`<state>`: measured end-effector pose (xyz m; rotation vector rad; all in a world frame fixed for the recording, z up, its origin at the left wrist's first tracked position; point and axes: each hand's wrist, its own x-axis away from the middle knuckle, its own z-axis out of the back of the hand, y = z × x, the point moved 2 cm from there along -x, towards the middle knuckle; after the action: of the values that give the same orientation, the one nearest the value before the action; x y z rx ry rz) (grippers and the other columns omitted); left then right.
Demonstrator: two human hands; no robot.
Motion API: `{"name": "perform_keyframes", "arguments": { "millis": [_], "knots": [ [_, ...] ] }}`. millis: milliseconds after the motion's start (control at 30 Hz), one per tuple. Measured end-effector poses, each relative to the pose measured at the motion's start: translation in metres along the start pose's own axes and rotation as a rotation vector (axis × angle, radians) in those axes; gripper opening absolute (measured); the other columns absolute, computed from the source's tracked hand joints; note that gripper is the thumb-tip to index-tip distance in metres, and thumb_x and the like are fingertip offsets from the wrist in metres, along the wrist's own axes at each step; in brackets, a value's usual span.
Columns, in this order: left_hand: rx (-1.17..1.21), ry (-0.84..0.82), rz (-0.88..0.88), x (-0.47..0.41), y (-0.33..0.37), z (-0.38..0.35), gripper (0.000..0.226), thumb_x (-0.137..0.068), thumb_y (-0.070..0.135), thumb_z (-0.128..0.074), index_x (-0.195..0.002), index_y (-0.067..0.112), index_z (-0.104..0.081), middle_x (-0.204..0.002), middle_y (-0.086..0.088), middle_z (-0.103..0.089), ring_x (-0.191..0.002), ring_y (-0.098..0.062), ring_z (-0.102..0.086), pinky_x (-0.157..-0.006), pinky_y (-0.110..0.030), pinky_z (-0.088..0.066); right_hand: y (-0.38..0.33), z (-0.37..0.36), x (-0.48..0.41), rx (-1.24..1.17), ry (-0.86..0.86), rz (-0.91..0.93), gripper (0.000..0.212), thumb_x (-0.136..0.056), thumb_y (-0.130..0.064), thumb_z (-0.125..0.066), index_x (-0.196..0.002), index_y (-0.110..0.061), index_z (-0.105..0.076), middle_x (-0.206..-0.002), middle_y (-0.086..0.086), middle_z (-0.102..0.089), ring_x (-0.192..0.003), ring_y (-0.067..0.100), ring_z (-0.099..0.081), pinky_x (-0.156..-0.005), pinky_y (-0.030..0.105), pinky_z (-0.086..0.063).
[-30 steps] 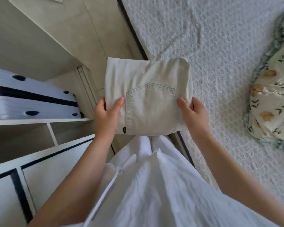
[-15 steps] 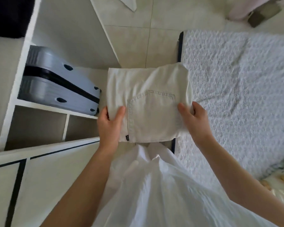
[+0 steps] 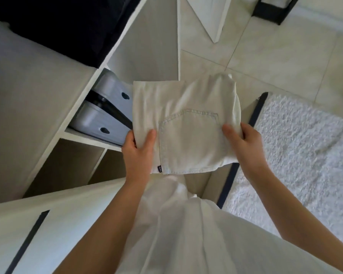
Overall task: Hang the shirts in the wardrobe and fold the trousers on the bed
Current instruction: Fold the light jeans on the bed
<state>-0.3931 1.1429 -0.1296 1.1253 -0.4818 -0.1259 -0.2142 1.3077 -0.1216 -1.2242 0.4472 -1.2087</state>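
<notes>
Cream trousers point(image 3: 186, 123), already folded square, are hanging in the air between the wardrobe shelves point(image 3: 87, 139) and the bed point(image 3: 305, 155), the left hand point(image 3: 139, 153) and right hand point(image 3: 246, 143) each pinching a side edge. Folding is looking done; setting them down is remaining, and no shirts are showing

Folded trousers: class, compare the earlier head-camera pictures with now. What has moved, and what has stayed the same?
The trousers have been carried left, from the bed edge toward the wardrobe, and now overlap the suitcase on its shelf. Nothing was taken or let go: left hand and right hand still grip the near corners, trousers still folded, pocket up.
</notes>
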Motion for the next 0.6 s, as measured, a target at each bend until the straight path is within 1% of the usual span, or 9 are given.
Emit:
{"name": "perform_keyframes", "arguments": {
  "millis": [67, 200, 267, 333, 367, 433, 500, 600],
  "knots": [
    [0.007, 0.024, -0.016, -0.016, 0.009, 0.003, 0.033, -0.088, 0.036, -0.068, -0.114, 0.018, -0.061, -0.1, 0.009, -0.065, -0.084, 0.004, -0.062, -0.066, -0.005, -0.047, -0.014, -0.01, -0.015, -0.014, -0.019, 0.016, 0.032, -0.081, -0.041, -0.062, -0.067, -0.016, -0.048, -0.054, -0.017, -0.046, -0.051, 0.001, -0.043, -0.048, 0.013, -0.037],
    [0.065, 0.063, -0.034, -0.04, 0.032, 0.004, 0.027, -0.088, 0.031, -0.069, -0.11, 0.018, -0.062, -0.097, 0.011, -0.066, -0.081, 0.007, -0.062, -0.064, -0.005, -0.047, -0.039, -0.021, -0.046, -0.017, -0.018, 0.047, 0.039, -0.079, -0.043, -0.061, -0.073, -0.006, -0.051, -0.057, -0.014, -0.046, -0.053, 0.002, -0.042, -0.048, 0.012, -0.037],
    [0.084, 0.079, -0.042, -0.049, 0.042, 0.001, 0.025, -0.088, 0.03, -0.069, -0.109, 0.019, -0.062, -0.095, 0.012, -0.065, -0.08, 0.007, -0.062, -0.063, -0.007, -0.048, -0.05, -0.023, -0.06, -0.031, -0.034, 0.061, 0.035, -0.084, -0.038, -0.064, -0.072, -0.008, -0.05, -0.056, -0.016, -0.045, -0.052, 0.001, -0.042, -0.049, 0.013, -0.037],
    [0.105, 0.107, -0.041, -0.056, 0.052, -0.003, 0.026, -0.088, 0.03, -0.07, -0.109, 0.018, -0.062, -0.096, 0.009, -0.066, -0.081, 0.004, -0.063, -0.063, -0.009, -0.049, -0.061, -0.023, -0.074, -0.029, -0.055, 0.079, 0.032, -0.09, -0.03, -0.065, -0.067, -0.016, -0.046, -0.051, -0.02, -0.044, -0.049, -0.001, -0.04, -0.047, 0.011, -0.036],
    [0.114, 0.123, -0.042, -0.059, 0.057, -0.006, 0.025, -0.088, 0.029, -0.07, -0.108, 0.018, -0.062, -0.097, 0.007, -0.066, -0.081, 0.003, -0.063, -0.063, -0.01, -0.049, -0.066, -0.023, -0.082, -0.022, -0.066, 0.093, 0.032, -0.09, -0.03, -0.064, -0.067, -0.018, -0.046, -0.051, -0.02, -0.044, -0.049, -0.001, -0.041, -0.047, 0.01, -0.036],
    [0.131, 0.153, -0.038, -0.065, 0.065, -0.013, 0.023, -0.088, 0.028, -0.07, -0.107, 0.019, -0.062, -0.096, 0.007, -0.066, -0.079, 0.004, -0.063, -0.062, -0.009, -0.049, -0.075, -0.021, -0.098, -0.011, -0.101, 0.125, 0.028, -0.088, -0.032, -0.064, -0.069, -0.018, -0.048, -0.053, -0.021, -0.046, -0.05, -0.002, -0.044, -0.048, 0.01, -0.037],
    [0.155, 0.189, -0.029, -0.069, 0.075, -0.021, 0.019, -0.088, 0.027, -0.07, -0.104, 0.022, -0.062, -0.094, 0.008, -0.066, -0.078, 0.004, -0.063, -0.062, -0.009, -0.049, -0.085, -0.02, -0.116, -0.002, -0.141, 0.141, 0.024, -0.09, -0.031, -0.064, -0.074, -0.016, -0.053, -0.055, -0.022, -0.049, -0.052, -0.002, -0.047, -0.049, 0.01, -0.04],
    [0.186, 0.285, -0.031, -0.074, 0.091, -0.035, 0.013, -0.088, 0.022, -0.07, -0.093, 0.029, -0.06, -0.089, 0.008, -0.066, -0.075, 0.006, -0.063, -0.063, -0.01, -0.049, -0.101, -0.018, -0.146, 0.023, -0.213, 0.182, 0.028, -0.091, -0.029, -0.063, -0.075, -0.009, -0.052, -0.055, -0.018, -0.048, -0.051, -0.001, -0.044, -0.048, 0.01, -0.039]
  ]
}}
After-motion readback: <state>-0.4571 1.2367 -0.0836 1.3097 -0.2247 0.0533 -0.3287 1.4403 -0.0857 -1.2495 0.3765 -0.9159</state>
